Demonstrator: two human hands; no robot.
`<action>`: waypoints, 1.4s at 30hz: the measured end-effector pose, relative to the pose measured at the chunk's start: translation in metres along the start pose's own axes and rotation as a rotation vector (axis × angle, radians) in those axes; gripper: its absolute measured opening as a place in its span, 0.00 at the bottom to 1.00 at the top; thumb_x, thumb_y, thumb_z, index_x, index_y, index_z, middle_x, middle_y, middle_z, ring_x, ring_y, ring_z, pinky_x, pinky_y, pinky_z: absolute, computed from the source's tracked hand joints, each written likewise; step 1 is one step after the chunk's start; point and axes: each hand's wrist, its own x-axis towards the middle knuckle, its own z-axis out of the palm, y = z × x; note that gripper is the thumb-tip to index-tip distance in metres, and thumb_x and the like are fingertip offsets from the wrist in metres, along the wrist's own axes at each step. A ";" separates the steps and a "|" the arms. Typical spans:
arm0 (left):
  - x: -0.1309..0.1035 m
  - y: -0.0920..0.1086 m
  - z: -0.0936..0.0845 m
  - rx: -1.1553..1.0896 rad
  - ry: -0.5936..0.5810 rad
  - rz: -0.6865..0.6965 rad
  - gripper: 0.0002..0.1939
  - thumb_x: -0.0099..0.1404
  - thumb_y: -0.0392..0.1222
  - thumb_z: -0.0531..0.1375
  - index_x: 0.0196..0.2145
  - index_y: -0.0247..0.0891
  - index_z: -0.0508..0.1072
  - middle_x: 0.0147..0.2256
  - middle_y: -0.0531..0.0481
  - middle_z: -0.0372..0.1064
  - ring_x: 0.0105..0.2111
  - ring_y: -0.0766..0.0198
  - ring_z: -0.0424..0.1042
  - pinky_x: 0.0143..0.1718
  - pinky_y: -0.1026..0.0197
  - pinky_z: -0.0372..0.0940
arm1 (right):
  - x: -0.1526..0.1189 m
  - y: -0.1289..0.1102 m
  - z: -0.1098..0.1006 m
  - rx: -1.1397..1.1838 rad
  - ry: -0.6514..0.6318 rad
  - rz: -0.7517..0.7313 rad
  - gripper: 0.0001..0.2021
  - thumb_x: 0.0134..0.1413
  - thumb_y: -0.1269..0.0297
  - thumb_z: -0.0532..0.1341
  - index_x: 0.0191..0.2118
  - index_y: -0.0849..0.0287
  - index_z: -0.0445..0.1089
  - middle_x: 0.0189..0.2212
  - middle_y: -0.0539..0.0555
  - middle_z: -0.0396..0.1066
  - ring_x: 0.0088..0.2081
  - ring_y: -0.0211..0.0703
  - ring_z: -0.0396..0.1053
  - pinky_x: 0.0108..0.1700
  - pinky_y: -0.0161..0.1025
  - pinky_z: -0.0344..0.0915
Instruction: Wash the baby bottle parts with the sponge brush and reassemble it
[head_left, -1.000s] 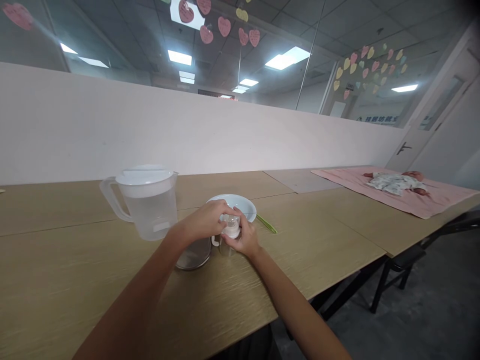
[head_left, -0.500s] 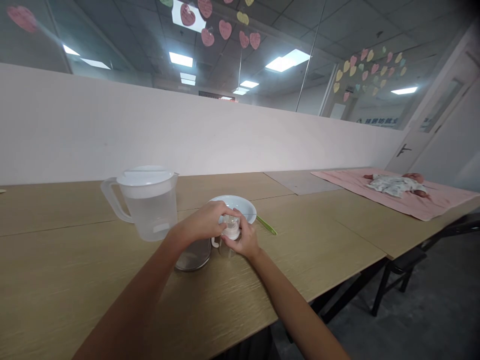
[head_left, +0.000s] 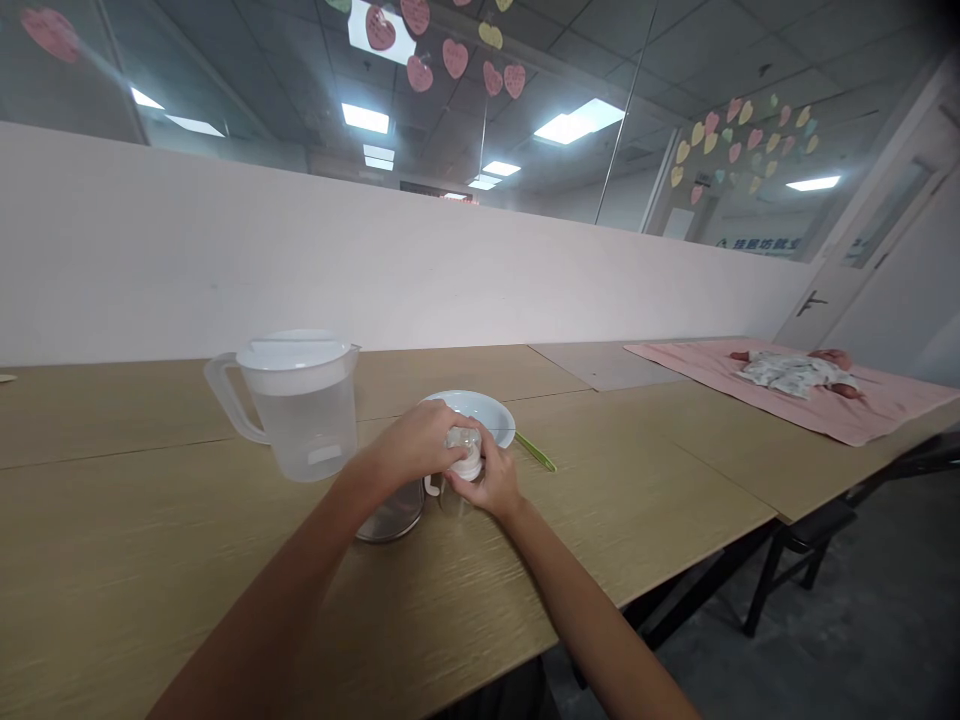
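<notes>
A baby bottle [head_left: 470, 466] with a clear domed cap, a white collar and a pale side handle stands in front of me, its transparent lower part close to the tabletop. My left hand [head_left: 421, 438] is closed over the cap from the left. From the right, my right hand [head_left: 496, 482] wraps round the collar and upper bottle. Directly behind is a white bowl [head_left: 504, 414], partly covered by my fingers. A thin green utensil [head_left: 535, 452] lies by the bowl's right side. Under my left wrist shows a round, grey metallic-looking container [head_left: 391, 518], mostly hidden.
A translucent lidded pitcher [head_left: 306, 425] with liquid stands on the left of the wooden table [head_left: 637, 520]. Far right, a baby doll [head_left: 795, 372] in patterned clothes lies on a pink cloth [head_left: 840, 420]. A white wall [head_left: 187, 260] runs behind the table.
My left fingers have shifted slightly over the cap, and more of the cap and collar shows between the hands. The rest of the scene moves slightly right with the camera.
</notes>
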 end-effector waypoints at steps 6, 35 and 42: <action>0.000 0.003 -0.001 0.049 -0.003 -0.033 0.18 0.56 0.41 0.53 0.44 0.46 0.74 0.34 0.48 0.68 0.30 0.63 0.67 0.27 0.65 0.58 | 0.000 -0.001 0.000 0.003 -0.014 0.046 0.35 0.47 0.48 0.58 0.57 0.64 0.51 0.45 0.63 0.69 0.39 0.50 0.72 0.40 0.42 0.71; 0.004 -0.011 0.003 -0.056 -0.036 0.005 0.22 0.55 0.41 0.54 0.48 0.44 0.71 0.32 0.50 0.71 0.31 0.63 0.68 0.29 0.66 0.58 | -0.001 -0.001 0.002 -0.037 0.007 0.053 0.35 0.47 0.46 0.57 0.56 0.63 0.52 0.35 0.61 0.72 0.32 0.50 0.73 0.35 0.43 0.71; -0.006 -0.018 -0.015 -0.114 -0.098 0.028 0.32 0.54 0.45 0.57 0.57 0.45 0.59 0.46 0.50 0.68 0.41 0.61 0.68 0.37 0.66 0.61 | 0.000 0.000 0.000 -0.011 -0.043 0.047 0.36 0.46 0.47 0.58 0.57 0.63 0.51 0.41 0.62 0.71 0.32 0.48 0.72 0.34 0.42 0.71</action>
